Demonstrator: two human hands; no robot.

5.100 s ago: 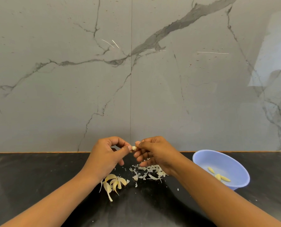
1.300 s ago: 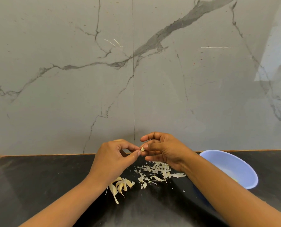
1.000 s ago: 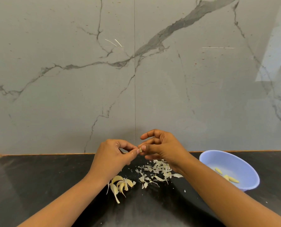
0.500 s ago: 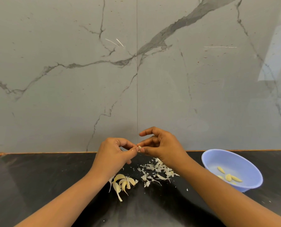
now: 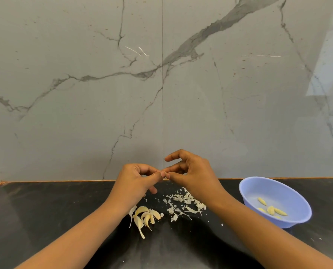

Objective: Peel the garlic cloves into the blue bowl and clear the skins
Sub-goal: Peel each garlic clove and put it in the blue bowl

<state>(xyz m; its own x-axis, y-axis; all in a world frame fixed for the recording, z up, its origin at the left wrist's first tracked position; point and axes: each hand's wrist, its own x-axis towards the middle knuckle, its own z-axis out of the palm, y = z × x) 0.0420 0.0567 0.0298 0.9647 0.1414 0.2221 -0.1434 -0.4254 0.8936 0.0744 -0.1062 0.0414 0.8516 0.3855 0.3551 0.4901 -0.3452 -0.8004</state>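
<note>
My left hand (image 5: 134,181) and my right hand (image 5: 192,175) meet above the black counter, fingertips pinched together on one small garlic clove (image 5: 165,173) that is almost hidden between them. My right index finger sticks up, free of the clove. Below my left wrist lies a cluster of unpeeled garlic cloves (image 5: 146,215). A scatter of white garlic skins (image 5: 183,203) lies under my right wrist. The blue bowl (image 5: 289,193) stands at the right and holds several peeled cloves (image 5: 271,209).
The black counter (image 5: 45,210) runs from the left edge to the right. A grey marble wall (image 5: 161,94) rises directly behind it. A few tiny skin flecks (image 5: 221,224) lie near the bowl and the front.
Both hands keep working the same clove at the fingertips. My right index finger has lifted higher. More skin bits lie in the pile than five seconds ago. The view shifted slightly.
</note>
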